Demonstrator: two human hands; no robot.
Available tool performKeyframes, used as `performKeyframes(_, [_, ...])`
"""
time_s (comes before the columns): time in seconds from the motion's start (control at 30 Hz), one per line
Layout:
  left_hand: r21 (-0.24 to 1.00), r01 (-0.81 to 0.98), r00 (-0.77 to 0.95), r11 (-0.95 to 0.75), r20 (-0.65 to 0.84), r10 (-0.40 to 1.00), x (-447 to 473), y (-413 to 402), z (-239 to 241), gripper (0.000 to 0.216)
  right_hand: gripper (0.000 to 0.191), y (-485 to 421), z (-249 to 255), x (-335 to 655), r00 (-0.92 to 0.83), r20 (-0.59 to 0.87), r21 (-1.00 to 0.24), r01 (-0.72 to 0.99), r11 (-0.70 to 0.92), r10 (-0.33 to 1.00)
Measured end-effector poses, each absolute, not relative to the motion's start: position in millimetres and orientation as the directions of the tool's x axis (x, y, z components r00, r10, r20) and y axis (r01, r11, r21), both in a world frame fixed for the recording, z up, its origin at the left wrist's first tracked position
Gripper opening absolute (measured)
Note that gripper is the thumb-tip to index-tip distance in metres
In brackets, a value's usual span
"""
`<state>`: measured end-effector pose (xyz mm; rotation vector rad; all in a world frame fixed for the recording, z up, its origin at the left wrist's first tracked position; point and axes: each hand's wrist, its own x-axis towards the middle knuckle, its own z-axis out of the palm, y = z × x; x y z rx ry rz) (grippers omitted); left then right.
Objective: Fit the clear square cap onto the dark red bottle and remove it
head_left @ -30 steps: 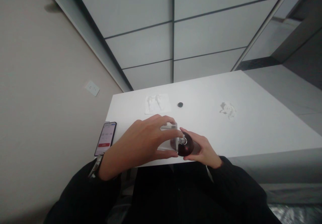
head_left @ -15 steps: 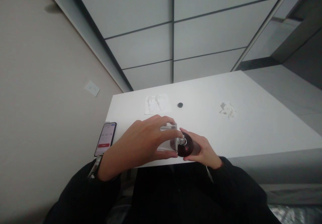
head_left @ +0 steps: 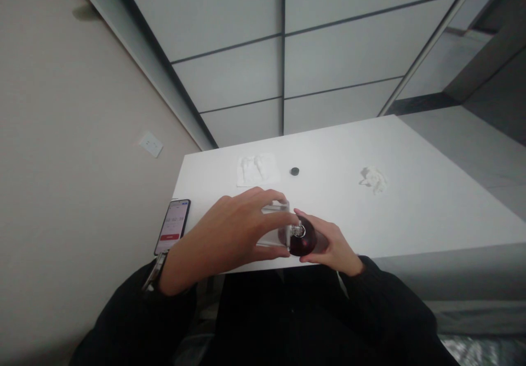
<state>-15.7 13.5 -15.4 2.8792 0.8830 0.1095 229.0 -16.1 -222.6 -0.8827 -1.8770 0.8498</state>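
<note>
1. Fingers [head_left: 265, 198] of the left hand [head_left: 230, 234] curled over a small clear box [head_left: 273, 224] – thumb under, the rest along its top and far side, gripping it.
2. Right hand [head_left: 333, 246] cupped round a dark red round piece [head_left: 306, 241], holding it from the right; index finger laid along its top.
3. Box and red piece meet at a small metal ring [head_left: 298, 230] – whether they are joined there, cannot tell.
4. Both held just above the near edge of the white table [head_left: 411, 207], in front of the person's chest.
5. Phone [head_left: 172, 226], screen lit, flat at the table's left corner, near the left wrist.
6. Farther back: white sheet [head_left: 258, 169], small black disc [head_left: 294, 171] just beside it, crumpled white scrap [head_left: 373, 179] well apart to the right.
</note>
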Motion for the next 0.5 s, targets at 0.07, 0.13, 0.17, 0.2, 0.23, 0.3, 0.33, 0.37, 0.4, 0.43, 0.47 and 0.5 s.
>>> performKeyframes(0.07, [0.142,0.555,0.826,-0.820,0.029,0.563,-16.0,13.3,-15.6,0.042,0.096,-15.9,-223.2,229.0,-0.370,0.413,-0.823,0.241,0.515,0.832])
performKeyframes(0.13, [0.140,0.556,0.826,-0.820,0.024,0.564,-16.1,12.9,-15.3,0.041,0.096,-15.9,-223.6,228.9,-0.369,0.424,-0.818,0.237,0.524,0.827])
performKeyframes(0.17, [0.140,0.556,0.825,-0.819,0.022,0.564,-16.1,12.6,-15.0,0.040,0.096,-15.9,-223.6,228.8,-0.367,0.429,-0.816,0.235,0.528,0.825])
performKeyframes(0.2, [0.141,0.557,0.825,-0.819,0.020,0.565,-16.1,12.3,-14.7,0.040,0.095,-16.0,-223.5,228.7,-0.366,0.433,-0.814,0.233,0.531,0.824])
performKeyframes(0.23, [0.143,0.556,0.825,-0.819,0.021,0.564,-16.2,12.1,-14.4,0.039,0.095,-16.0,-223.3,228.6,-0.365,0.434,-0.814,0.232,0.532,0.823])
performKeyframes(0.3, [0.148,0.553,0.827,-0.820,0.026,0.562,-16.2,11.8,-14.0,0.039,0.095,-16.1,-222.8,228.5,-0.366,0.431,-0.816,0.232,0.529,0.825])
performKeyframes(0.33, [0.149,0.553,0.827,-0.820,0.027,0.562,-16.2,11.8,-13.9,0.039,0.096,-16.2,-222.5,228.4,-0.366,0.431,-0.816,0.233,0.529,0.825])
performKeyframes(0.37, [0.148,0.552,0.827,-0.821,0.030,0.562,-16.1,11.8,-13.8,0.039,0.096,-16.2,-222.3,228.4,-0.365,0.430,-0.817,0.232,0.528,0.826])
performKeyframes(0.4, [0.148,0.552,0.827,-0.820,0.028,0.562,-15.9,11.9,-13.8,0.040,0.095,-16.2,-222.1,228.4,-0.365,0.431,-0.817,0.231,0.529,0.825])
performKeyframes(0.43, [0.147,0.553,0.827,-0.820,0.024,0.562,-15.8,12.1,-13.8,0.041,0.095,-16.2,-222.0,228.5,-0.363,0.434,-0.816,0.230,0.530,0.825])
performKeyframes(0.47, [0.145,0.553,0.827,-0.820,0.020,0.561,-15.6,12.2,-13.8,0.041,0.094,-16.1,-221.9,228.6,-0.363,0.437,-0.815,0.228,0.533,0.823])
performKeyframes(0.5, [0.141,0.553,0.828,-0.821,0.018,0.561,-15.4,12.4,-13.8,0.041,0.094,-16.1,-221.8,228.7,-0.364,0.439,-0.813,0.228,0.536,0.821])
